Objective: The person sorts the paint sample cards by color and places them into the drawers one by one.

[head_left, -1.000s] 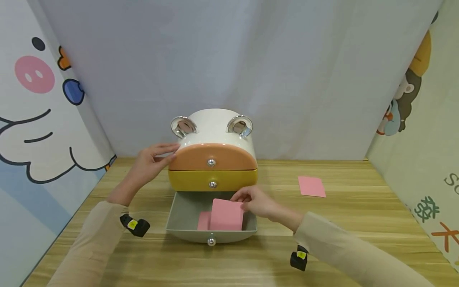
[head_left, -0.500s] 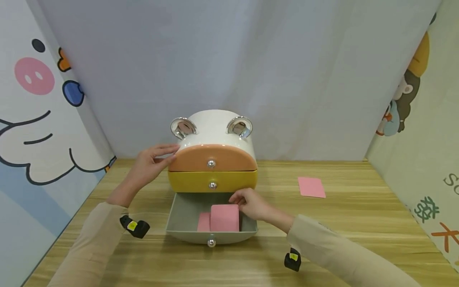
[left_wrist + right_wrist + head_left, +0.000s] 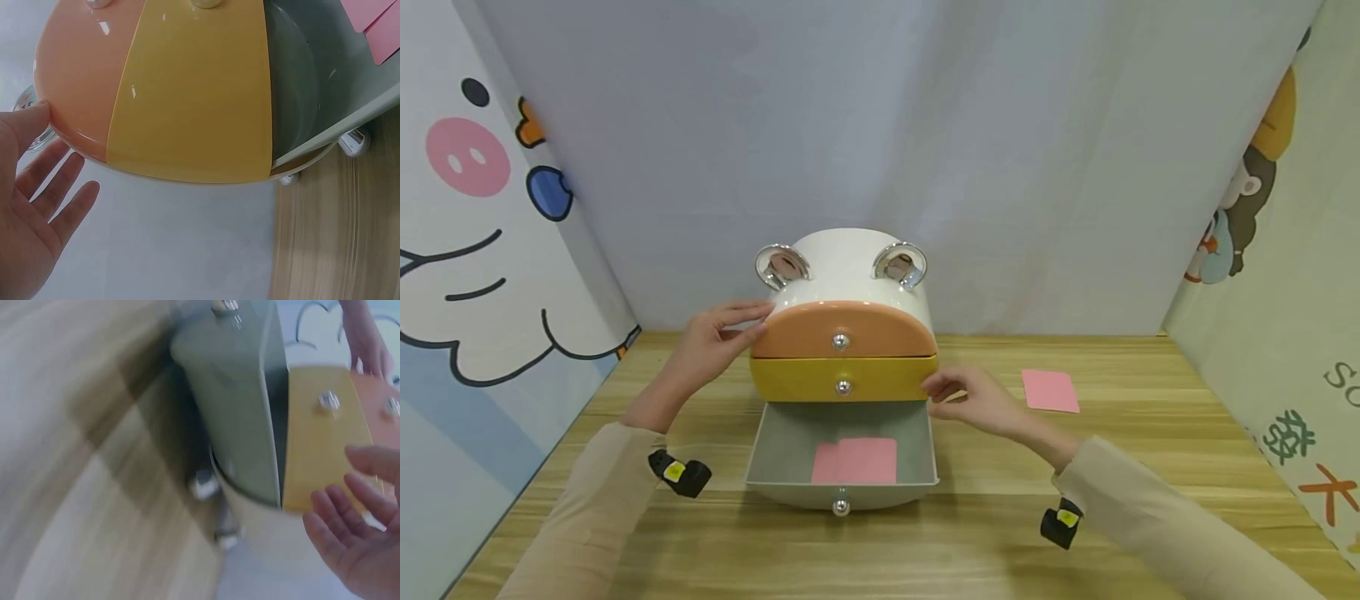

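Note:
A small cabinet with a white rounded top (image 3: 850, 262) and silver ring-shaped ears has an orange drawer (image 3: 880, 329), a yellow drawer (image 3: 797, 379) and a grey-green bottom drawer (image 3: 782, 442). The bottom drawer is pulled out; two overlapping pink cards (image 3: 868, 461) lie in it. My left hand (image 3: 711, 342) rests against the cabinet's upper left side. In the left wrist view, the thumb (image 3: 31, 122) touches the orange front's edge and the other fingers are extended. My right hand (image 3: 985, 404), holding nothing, is by the yellow drawer's right end, fingers loosely bent.
Another pink card (image 3: 1051, 391) lies on the wooden table (image 3: 1120, 467), right of the cabinet. A pale curtain (image 3: 1037, 167) hangs close behind. Cartoon-printed panels stand at left (image 3: 445, 275) and right (image 3: 1292, 333).
My right hand let go of a pink card, which dropped flat over the other in the bottom drawer. The hand then moved up and right, out of the drawer. My left hand stayed put.

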Action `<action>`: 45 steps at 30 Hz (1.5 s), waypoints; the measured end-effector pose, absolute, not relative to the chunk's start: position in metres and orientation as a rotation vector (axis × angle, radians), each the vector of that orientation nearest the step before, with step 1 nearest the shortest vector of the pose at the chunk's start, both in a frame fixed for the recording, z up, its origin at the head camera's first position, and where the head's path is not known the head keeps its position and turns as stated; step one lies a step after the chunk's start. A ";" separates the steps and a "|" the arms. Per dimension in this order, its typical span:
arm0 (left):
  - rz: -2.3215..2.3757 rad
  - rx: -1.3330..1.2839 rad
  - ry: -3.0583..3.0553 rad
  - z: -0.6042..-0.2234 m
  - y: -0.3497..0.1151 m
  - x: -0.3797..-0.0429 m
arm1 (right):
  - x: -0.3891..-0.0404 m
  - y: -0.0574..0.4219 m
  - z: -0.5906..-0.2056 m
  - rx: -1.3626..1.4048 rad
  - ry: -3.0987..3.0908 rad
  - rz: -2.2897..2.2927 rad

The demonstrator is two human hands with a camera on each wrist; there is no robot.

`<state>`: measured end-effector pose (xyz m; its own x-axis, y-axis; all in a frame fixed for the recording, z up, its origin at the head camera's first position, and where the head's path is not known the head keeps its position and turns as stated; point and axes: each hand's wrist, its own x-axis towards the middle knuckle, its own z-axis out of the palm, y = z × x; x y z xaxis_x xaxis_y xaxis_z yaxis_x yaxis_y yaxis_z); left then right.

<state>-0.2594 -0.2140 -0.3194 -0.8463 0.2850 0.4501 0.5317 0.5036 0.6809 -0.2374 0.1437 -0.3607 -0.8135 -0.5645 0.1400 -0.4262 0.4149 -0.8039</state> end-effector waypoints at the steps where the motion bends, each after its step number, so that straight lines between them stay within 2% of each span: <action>1: -1.264 -0.688 -2.471 -0.319 -0.214 -0.259 | -0.240 0.152 -0.359 -0.874 2.509 -1.370; 8: -1.252 -0.677 -2.478 -0.319 -0.215 -0.259 | -0.267 0.224 -0.362 -0.731 2.661 -1.342; 18: -1.250 -0.671 -2.492 -0.320 -0.215 -0.258 | -0.286 0.295 -0.406 -0.530 2.867 -0.995; 25: -1.258 -0.681 -2.484 -0.320 -0.215 -0.258 | -0.286 0.306 -0.434 -0.450 2.880 -0.827; 35: -1.255 -0.677 -2.481 -0.319 -0.214 -0.259 | -0.295 0.311 -0.442 -0.393 2.901 -0.899; 45: -1.264 -0.682 -2.474 -0.319 -0.215 -0.259 | -0.304 0.314 -0.446 -0.477 2.866 -0.958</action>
